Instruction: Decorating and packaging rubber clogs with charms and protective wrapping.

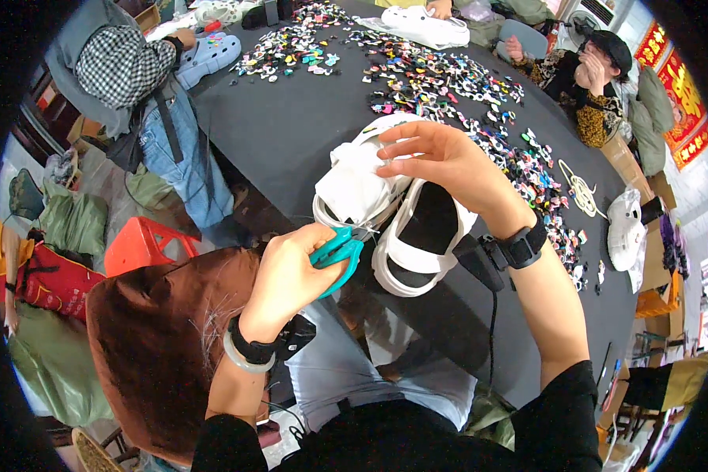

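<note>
My left hand (pixel 287 263) is closed round small teal-handled snips (pixel 342 263). Their tips point at the edge of a white shoe (pixel 320 214), by some thin loose strands. White crumpled wrapping (pixel 358 185) covers most of that shoe's opening. Over its far right side hovers my right hand (pixel 456 161), fingers spread and nothing visible in them. Just to the right, a second white shoe (pixel 391 259), like a strapped clog with a dark insole, lies at the near edge of the dark table (pixel 267 134).
Many small colourful charms (pixel 440 82) are strewn across the table. A pale blue clog (pixel 210 59) is at the far left, near a person in a checked sleeve. Cream cord (pixel 580 191) and a white bagged item (pixel 625 228) lie right. A red stool (pixel 145 245) stands left.
</note>
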Demonstrator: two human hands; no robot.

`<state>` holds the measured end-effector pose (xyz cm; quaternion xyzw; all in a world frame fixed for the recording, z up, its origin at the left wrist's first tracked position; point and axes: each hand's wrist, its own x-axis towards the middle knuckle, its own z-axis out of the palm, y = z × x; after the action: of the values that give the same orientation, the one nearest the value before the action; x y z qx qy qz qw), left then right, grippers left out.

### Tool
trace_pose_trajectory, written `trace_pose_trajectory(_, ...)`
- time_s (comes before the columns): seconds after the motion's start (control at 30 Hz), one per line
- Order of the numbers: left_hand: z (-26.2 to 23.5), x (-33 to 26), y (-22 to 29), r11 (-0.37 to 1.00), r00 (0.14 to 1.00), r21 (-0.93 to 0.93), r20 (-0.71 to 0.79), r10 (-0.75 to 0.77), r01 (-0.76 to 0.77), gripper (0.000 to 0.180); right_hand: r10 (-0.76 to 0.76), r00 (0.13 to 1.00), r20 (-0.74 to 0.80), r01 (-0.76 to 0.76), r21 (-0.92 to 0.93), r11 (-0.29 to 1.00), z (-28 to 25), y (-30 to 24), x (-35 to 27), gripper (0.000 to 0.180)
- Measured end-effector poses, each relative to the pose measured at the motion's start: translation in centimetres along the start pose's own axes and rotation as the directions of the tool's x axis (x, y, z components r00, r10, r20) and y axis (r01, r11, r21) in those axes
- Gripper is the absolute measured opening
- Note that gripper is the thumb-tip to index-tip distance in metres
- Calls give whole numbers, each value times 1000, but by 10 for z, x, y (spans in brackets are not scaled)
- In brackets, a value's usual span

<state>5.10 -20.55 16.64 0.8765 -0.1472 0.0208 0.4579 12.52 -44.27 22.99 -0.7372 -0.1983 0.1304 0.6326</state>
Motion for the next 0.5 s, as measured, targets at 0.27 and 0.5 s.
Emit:
trace_pose_trajectory(0.27,-6,-4,1,999,997,4,55,-45,45,27,-3,1000,-4,4,16,1000,-4,5,3,34)
trace_pose_trajectory(0.5,-7,0,0,998,995,61,97,-32,26,40,15,1000,-11,-15,42,999,-1,2,3,35)
